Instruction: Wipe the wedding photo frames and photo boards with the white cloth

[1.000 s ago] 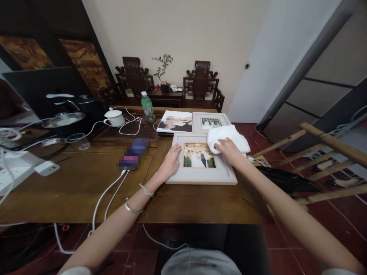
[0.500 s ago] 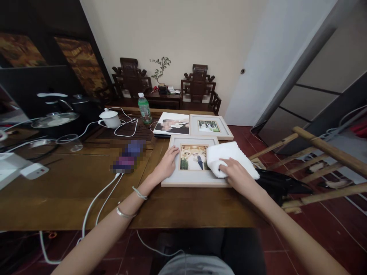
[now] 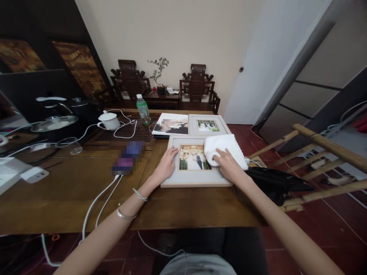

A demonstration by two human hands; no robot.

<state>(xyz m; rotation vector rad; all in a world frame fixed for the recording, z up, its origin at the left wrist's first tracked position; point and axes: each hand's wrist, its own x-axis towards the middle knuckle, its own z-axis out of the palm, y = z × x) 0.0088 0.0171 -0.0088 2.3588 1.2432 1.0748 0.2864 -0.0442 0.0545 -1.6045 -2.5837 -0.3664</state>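
So the biggest thing here is my brown wooden table, with two dark carved chairs over by the wall. Off to my right there's a pole-built wooden rack plus some black bag-looking thing. On the table, the pale picture frame is lying flat right in front of me, photo side up, near the table's right end. A second frame lies just behind it, and left of that one is a stack with a white-edged photo cover on top. Next down is the white cloth, bunched over the right side of the front frame, covering the photo's right edge and poking out past the border. My right hand is curled onto it, fingers bent into the folds; can't tell how hard I'm gripping. My left hand is fairly flat, fingers stretched over the frame's left border; thumb's hard to make out, so no idea if it's hooked underneath. Smaller stuff: green-labelled bottle, white lidded cup, and a silvery bangle on my left forearm.
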